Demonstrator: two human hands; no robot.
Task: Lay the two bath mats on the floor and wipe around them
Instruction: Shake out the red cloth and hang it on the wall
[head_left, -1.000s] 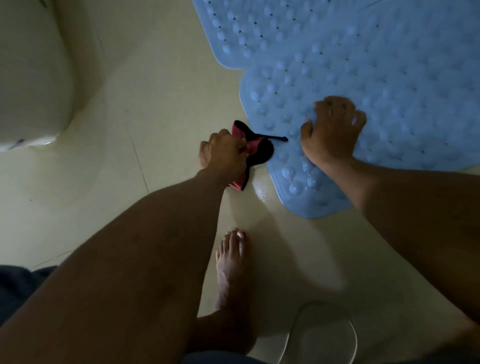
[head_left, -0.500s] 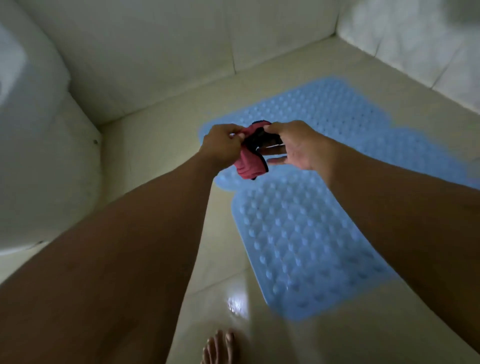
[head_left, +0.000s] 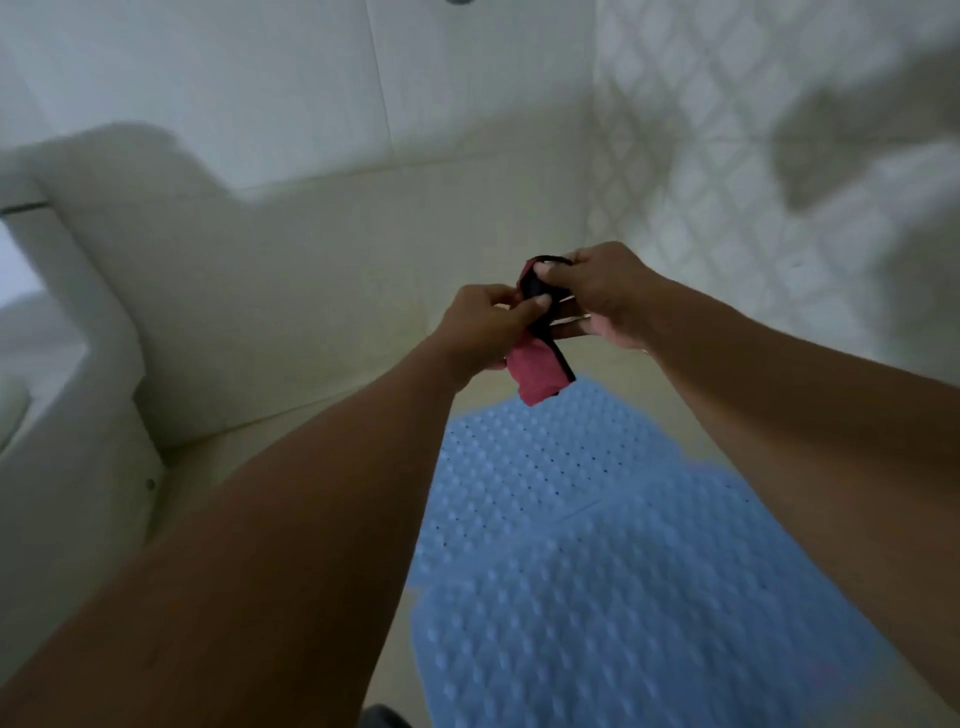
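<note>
Two light blue bubbled bath mats lie flat on the floor below my arms, the far mat (head_left: 524, 467) overlapping the near mat (head_left: 623, 623). Both hands are raised in front of me over the far mat's end. My left hand (head_left: 485, 325) pinches a pink cloth with black trim (head_left: 537, 374) near its middle. My right hand (head_left: 605, 293) grips the cloth's upper end. The cloth's lower part hangs free between my wrists.
A white toilet (head_left: 78, 332) stands at the left against the tiled wall (head_left: 467, 88). A patterned tile wall (head_left: 727, 182) rises on the right. Cream floor tiles (head_left: 363, 395) run between the toilet and the mats.
I have risen from crouching at the mat's edge. My right hand left the mat and joined the left on the cloth, and both hands lifted it higher and farther forward.
</note>
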